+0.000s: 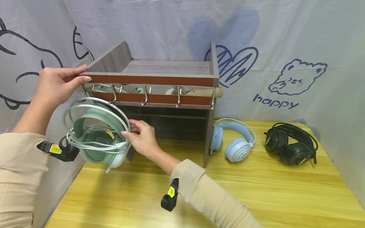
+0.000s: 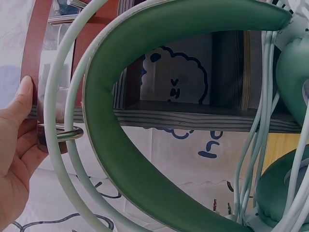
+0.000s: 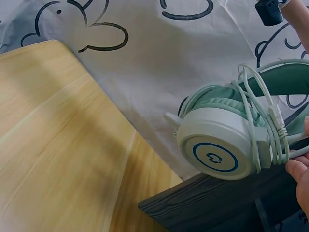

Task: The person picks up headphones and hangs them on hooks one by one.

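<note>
Okay, left hand (image 1: 57,85) pinches the front left corner of the rack (image 1: 148,78), thumb on the front face. Just below it the green headphones (image 1: 99,112) hang clear of the table (image 1: 256,196), bow tubes (image 2: 54,92) at the leftmost hook (image 2: 75,133); can't tell whether that hook bears any weight. Right hand (image 1: 142,137) pinches the bow on its right side, above the cup. Handling, my guess: light, mostly hollow plastic; white shell (image 3: 215,150) smooth, a bit slippery; tubes stiff but springy; padded headband (image 2: 101,92) and ear cushions (image 2: 292,67) soft, poor for control. Best hold is the bow low down near a cup (about where the right hand has it). Don't lift by the wrapped cable (image 3: 277,140): thin strands, likely to slip or snag on metal. Not very fragile, though I'd be gentle at the bow-to-cup joints. Rack is grey wood-grain board, square edges, red-brown front strip, shiny curved hooks (image 1: 145,95). Right of it, blue headphones (image 1: 238,150), ribbed pale shell, thin round bow, on yellow wood-grain tabletop. Far right, black headphones (image 1: 296,153), round cups, dark cable looped along the band.
</note>
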A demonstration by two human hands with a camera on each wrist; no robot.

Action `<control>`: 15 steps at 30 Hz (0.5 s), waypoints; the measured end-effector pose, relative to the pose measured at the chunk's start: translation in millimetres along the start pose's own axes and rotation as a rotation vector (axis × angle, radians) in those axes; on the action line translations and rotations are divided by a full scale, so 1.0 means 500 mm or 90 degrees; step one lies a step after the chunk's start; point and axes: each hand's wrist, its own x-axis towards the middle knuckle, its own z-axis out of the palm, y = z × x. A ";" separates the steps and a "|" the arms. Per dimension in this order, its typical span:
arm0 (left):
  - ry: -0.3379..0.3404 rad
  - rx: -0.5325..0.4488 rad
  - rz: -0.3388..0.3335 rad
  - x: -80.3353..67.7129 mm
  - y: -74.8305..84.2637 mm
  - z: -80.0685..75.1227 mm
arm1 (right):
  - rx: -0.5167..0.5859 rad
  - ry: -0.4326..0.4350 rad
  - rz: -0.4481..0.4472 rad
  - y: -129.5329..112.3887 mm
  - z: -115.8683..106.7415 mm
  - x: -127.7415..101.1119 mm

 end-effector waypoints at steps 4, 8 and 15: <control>0.001 -0.003 -0.003 0.000 -0.001 -0.002 | 0.050 0.002 0.026 0.004 0.003 -0.001; 0.002 0.000 0.003 0.003 0.000 0.000 | 0.091 0.008 0.034 0.006 0.005 -0.005; -0.007 0.031 -0.021 -0.001 -0.001 -0.001 | 0.057 -0.004 0.020 0.006 0.005 -0.012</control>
